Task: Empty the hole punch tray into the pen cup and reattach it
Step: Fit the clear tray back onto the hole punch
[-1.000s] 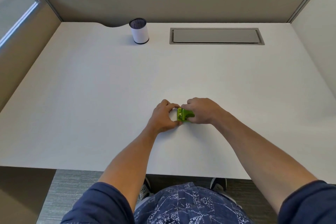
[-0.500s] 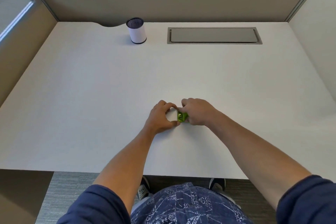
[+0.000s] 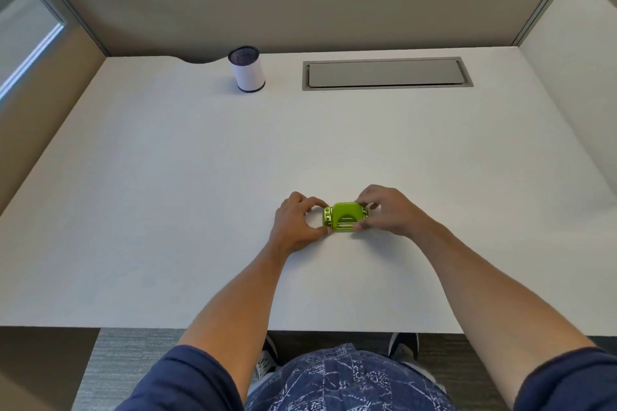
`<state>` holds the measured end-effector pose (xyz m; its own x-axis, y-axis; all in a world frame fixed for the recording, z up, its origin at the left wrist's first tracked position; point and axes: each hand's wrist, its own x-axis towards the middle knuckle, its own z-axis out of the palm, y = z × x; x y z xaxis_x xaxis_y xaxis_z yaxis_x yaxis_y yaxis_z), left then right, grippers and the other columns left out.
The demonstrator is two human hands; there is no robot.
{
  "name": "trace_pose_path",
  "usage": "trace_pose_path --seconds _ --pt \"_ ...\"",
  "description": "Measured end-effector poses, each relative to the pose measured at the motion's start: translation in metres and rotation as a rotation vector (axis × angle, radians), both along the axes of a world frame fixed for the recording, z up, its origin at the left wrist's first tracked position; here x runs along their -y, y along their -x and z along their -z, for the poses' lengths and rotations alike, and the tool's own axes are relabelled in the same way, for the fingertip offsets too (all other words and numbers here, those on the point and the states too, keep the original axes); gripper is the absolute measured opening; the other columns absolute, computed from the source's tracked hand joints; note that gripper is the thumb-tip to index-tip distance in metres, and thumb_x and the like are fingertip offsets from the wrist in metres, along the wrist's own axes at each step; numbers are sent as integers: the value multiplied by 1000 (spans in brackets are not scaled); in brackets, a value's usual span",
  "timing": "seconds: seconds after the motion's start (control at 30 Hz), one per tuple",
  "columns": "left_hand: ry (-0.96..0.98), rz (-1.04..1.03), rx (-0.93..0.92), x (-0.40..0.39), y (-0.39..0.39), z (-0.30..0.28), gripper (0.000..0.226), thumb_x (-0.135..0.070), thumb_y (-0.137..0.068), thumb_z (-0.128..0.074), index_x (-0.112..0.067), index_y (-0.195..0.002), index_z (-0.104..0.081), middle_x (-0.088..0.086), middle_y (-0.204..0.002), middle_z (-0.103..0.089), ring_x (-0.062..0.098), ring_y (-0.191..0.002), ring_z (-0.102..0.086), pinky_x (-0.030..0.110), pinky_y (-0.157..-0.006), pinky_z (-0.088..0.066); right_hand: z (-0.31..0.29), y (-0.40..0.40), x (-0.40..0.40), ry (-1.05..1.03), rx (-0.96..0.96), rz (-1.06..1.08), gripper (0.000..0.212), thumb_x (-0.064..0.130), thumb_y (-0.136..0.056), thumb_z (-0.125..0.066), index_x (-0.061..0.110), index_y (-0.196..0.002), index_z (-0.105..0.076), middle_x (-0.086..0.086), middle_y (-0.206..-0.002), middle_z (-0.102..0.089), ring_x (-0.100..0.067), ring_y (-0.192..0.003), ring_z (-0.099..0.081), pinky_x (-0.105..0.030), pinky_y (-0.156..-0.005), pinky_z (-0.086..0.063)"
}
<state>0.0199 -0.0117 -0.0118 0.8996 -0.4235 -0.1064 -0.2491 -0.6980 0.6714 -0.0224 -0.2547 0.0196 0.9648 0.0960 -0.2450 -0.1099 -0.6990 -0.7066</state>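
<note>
A small bright green hole punch (image 3: 344, 217) lies on the white desk (image 3: 167, 193) near the front middle, its long side facing me. My left hand (image 3: 295, 220) pinches its left end between thumb and fingers. Its right end is pinched by my right hand (image 3: 389, 210). The punch's tray is not visible as a separate part. A white pen cup (image 3: 248, 72) with a dark mesh rim stands upright at the back of the desk, far from both hands.
A grey recessed cable hatch (image 3: 387, 73) sits in the desk at the back right. Cubicle partition walls (image 3: 300, 3) enclose the desk on three sides. My shoes and the carpet show below the desk's front edge.
The punch has been turned so its broad green top now shows between my hands; my right hand has shifted to the right end. The camera tilted up slightly.
</note>
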Motion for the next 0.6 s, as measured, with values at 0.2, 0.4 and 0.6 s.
trace_pose_path --seconds 0.2,0.4,0.6 --pt "-9 10 0 1 -3 -1 48 -47 -67 -87 -38 -112 -71 -5 -102 -53 11 -95 -54 33 -89 -47 2 -1 2 22 -36 16 43 26 -66 -94 12 -103 -78 3 -110 -63 -19 -96 -59 -29 -82 -49" --pt "-32 16 -5 1 -3 -1 49 -47 -68 -87 -36 -113 -71 -5 -104 -52 13 -98 -55 33 -91 -46 5 0 3 51 -19 10 37 27 -68 -93 10 -96 -76 2 -106 -58 -16 -84 -54 -29 -75 -42" --pt "-41 34 -16 -1 -3 -2 48 -48 -69 -84 -40 -113 -70 -7 -105 -52 11 -99 -53 31 -92 -46 -1 -2 9 137 -61 -92 38 16 -67 -90 16 -103 -80 3 -105 -62 -20 -91 -62 -36 -84 -52"
